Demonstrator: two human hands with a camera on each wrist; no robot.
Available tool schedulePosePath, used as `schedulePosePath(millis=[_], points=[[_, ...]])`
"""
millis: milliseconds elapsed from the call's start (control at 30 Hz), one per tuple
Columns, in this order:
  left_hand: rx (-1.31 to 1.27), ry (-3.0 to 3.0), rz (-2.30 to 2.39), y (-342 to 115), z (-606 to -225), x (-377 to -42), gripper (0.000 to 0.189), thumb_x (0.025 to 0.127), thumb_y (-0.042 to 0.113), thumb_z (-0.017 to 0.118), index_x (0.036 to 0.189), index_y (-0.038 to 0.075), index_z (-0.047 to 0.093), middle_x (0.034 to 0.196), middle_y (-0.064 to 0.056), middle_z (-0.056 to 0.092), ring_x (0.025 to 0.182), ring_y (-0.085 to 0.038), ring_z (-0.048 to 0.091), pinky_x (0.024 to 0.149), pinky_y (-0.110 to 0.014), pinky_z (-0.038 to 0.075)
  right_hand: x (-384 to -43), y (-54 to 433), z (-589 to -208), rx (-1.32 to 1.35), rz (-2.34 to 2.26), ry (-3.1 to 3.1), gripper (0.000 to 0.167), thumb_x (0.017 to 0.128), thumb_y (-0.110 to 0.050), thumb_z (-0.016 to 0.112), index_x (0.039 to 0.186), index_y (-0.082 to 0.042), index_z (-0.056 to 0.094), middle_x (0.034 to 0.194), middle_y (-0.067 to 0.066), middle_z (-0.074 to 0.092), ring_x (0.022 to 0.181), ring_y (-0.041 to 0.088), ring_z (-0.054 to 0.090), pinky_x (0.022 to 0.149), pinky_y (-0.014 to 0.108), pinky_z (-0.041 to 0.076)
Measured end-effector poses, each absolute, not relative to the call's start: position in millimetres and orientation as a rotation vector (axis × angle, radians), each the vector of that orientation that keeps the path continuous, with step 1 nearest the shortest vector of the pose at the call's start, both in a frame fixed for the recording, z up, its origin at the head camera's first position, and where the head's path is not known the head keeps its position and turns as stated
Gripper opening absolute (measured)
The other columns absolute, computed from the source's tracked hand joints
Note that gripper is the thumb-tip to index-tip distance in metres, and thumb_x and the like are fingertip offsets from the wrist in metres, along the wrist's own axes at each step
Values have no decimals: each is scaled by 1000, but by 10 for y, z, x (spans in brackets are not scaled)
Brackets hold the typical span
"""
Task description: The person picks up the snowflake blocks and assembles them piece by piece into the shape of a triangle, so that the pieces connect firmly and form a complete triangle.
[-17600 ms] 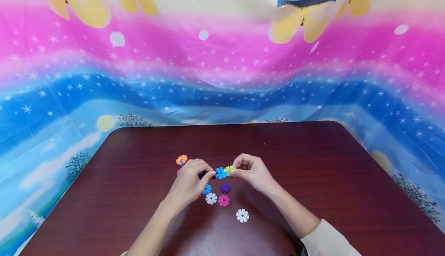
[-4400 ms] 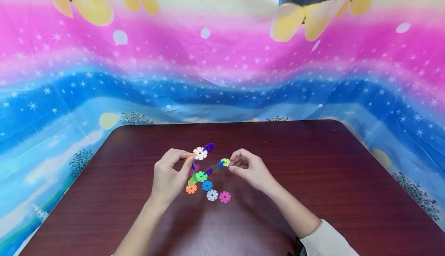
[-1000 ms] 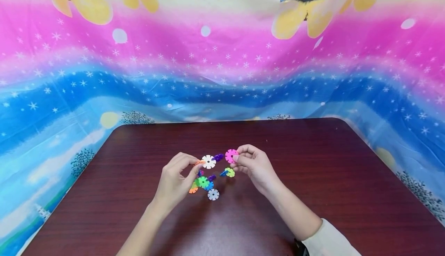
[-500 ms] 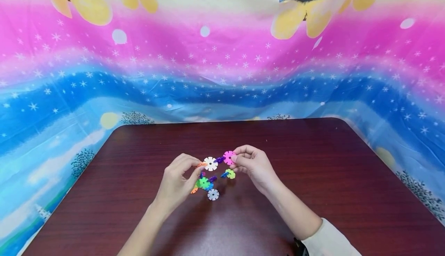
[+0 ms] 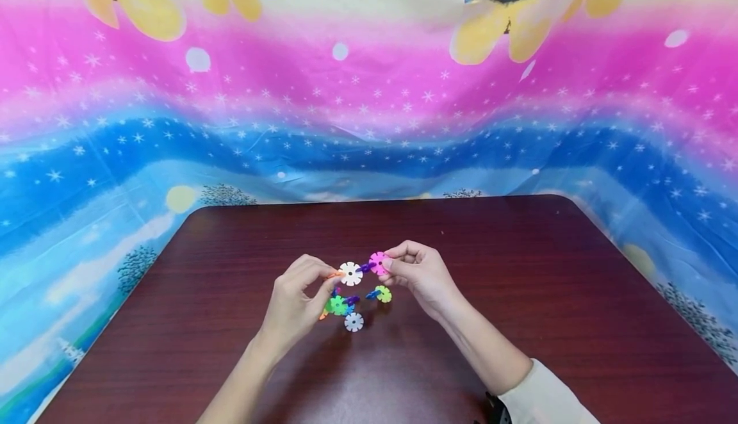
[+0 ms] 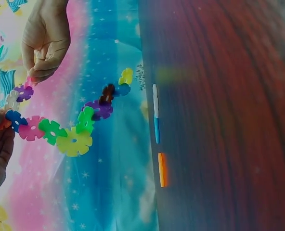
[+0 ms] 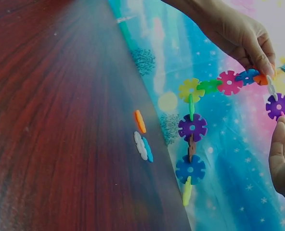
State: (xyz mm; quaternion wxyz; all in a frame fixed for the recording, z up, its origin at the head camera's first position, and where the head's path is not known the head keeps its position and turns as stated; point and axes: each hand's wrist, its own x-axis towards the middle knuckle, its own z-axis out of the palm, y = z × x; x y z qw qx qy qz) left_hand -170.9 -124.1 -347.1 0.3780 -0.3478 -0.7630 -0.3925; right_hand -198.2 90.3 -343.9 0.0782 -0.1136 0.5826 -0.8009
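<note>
My left hand [image 5: 294, 296] pinches an orange snowflake disc [image 7: 260, 79] in a chain of notched plastic discs raised above the table. On one side of it come a white disc [image 5: 350, 273] and a purple disc [image 7: 278, 106]. My right hand [image 5: 418, 277] pinches a pink disc [image 5: 378, 262] by its right side, its left edge at the purple disc. From the orange disc's other side the chain hangs down through a blue disc [image 6: 16, 120], another pink disc [image 6: 32, 128], greens, a yellow disc [image 6: 74, 141], purple, brown and blue, ending in a yellow-green disc [image 5: 383, 294].
Loose on the dark red-brown table [image 5: 490, 238] under the chain lie a white disc [image 5: 354, 322], a blue disc [image 7: 148, 149] and an orange disc [image 7: 140, 121]. A printed cloth backdrop [image 5: 369, 116] hangs behind the table and along its sides.
Since several seconds ago, the right hand has taken the loose pink disc off the table. Over the last second it has moved left and down, bringing that disc from apart to meeting the purple one.
</note>
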Motion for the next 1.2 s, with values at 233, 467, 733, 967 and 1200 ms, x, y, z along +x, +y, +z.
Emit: schedulePosePath(millis=[233, 467, 733, 967, 1200], points=[[-882, -1975, -1004, -1244, -3455, -1741, 18, 72, -5, 75, 83, 5, 65, 80, 3, 63, 78, -12, 55, 68, -25, 48, -1986, 921, -3401, -304, -2411, 1651, 13, 87, 7, 54, 92, -4, 59, 77, 7, 66, 64, 14, 64, 65, 25, 53], [-822, -2067, -985, -1213, -3413, -1749, 22, 75, 7, 74, 95, 6, 65, 90, -1, 64, 88, -15, 52, 75, -25, 46, -1980, 896, -3404, -306, -2444, 1607, 11, 87, 5, 55, 92, -5, 59, 76, 7, 66, 65, 14, 64, 65, 25, 53], [-875, -2127, -980, -1097, -3404, -1772, 24, 73, 7, 77, 94, 5, 66, 91, 0, 64, 87, -12, 51, 65, -22, 47, -1954, 793, -3447, -353, -2389, 1660, 10, 87, 6, 54, 91, -2, 56, 77, 8, 66, 63, 14, 64, 64, 26, 53], [-872, -2123, -953, -1056, -3428, -1792, 19, 73, 5, 77, 88, 6, 67, 84, 2, 64, 81, -10, 52, 65, -20, 44, -1936, 749, -3471, -417, -2360, 1685, 8, 87, 6, 55, 93, 2, 56, 79, 9, 66, 63, 15, 64, 63, 26, 53], [-876, -2075, -947, -1052, -3467, -1794, 14, 72, 0, 76, 81, 7, 67, 77, 3, 62, 73, -9, 50, 62, -13, 38, -1931, 739, -3488, -457, -2374, 1676, 7, 86, 5, 57, 93, 2, 56, 77, 9, 65, 62, 14, 63, 62, 26, 53]])
